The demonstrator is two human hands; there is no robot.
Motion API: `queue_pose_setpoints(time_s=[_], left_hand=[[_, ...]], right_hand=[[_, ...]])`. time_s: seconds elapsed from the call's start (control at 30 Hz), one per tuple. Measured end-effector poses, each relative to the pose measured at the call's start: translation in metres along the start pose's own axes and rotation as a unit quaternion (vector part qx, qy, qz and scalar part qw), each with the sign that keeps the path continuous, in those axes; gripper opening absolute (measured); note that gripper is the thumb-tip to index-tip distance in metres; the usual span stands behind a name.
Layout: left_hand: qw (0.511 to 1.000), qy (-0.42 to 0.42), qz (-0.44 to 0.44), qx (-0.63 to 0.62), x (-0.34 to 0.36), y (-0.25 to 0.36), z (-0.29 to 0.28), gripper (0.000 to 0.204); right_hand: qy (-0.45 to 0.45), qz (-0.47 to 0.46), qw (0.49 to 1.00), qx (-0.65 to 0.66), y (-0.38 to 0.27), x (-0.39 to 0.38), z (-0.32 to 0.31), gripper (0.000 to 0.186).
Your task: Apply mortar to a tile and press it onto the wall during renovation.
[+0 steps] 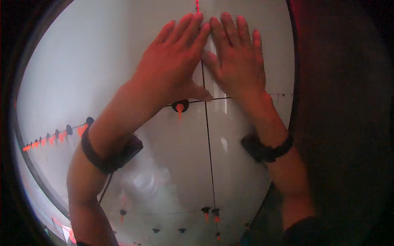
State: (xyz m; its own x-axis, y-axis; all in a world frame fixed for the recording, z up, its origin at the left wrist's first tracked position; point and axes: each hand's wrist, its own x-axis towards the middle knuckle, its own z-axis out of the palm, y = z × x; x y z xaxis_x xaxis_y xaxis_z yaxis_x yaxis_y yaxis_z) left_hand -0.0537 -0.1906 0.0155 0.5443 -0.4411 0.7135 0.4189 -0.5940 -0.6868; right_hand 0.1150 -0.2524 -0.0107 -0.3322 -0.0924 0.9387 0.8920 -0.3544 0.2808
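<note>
My left hand (172, 61) lies palm down on a glossy white tiled panel (82, 57), fingers stretched upward and thumb by a seam. Beside it my right hand (238, 61) rests flat on the panel, fingers a little apart, just right of the upright dark seam. An orange-and-black tile spacer (179, 108) sits in the crossing seam below my left palm. Both wrists wear black straps with small units on them.
A row of orange-and-black spacers (61, 135) runs along the left seam. More spacers (216, 213) stand along the lower seams, and red ones (197, 6) at the top edge. A dark area (336, 123) borders the panel on the right.
</note>
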Motion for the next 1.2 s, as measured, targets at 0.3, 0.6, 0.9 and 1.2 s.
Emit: queue_pose_setpoints(time_s=[0.3,0.6,0.9,1.2], left_hand=[[0.998,-0.047,-0.02,0.026,-0.008,-0.042,0.005,0.121],[0.994,-0.094,0.027,0.037,0.065,-0.021,-0.021,0.098],[0.983,-0.075,-0.016,0.164,0.194,-0.075,-0.031,0.086],[0.987,-0.026,-0.055,0.15,0.268,-0.121,-0.018,0.072]], right_hand=[[-0.082,-0.022,0.996,0.028,-0.027,-0.013,0.015,0.07],[-0.197,-0.024,0.977,0.082,0.01,-0.06,-0.065,0.081],[-0.225,-0.04,0.964,0.134,0.023,-0.076,-0.091,0.088],[-0.214,-0.052,0.965,0.143,0.032,-0.079,-0.091,0.087]])
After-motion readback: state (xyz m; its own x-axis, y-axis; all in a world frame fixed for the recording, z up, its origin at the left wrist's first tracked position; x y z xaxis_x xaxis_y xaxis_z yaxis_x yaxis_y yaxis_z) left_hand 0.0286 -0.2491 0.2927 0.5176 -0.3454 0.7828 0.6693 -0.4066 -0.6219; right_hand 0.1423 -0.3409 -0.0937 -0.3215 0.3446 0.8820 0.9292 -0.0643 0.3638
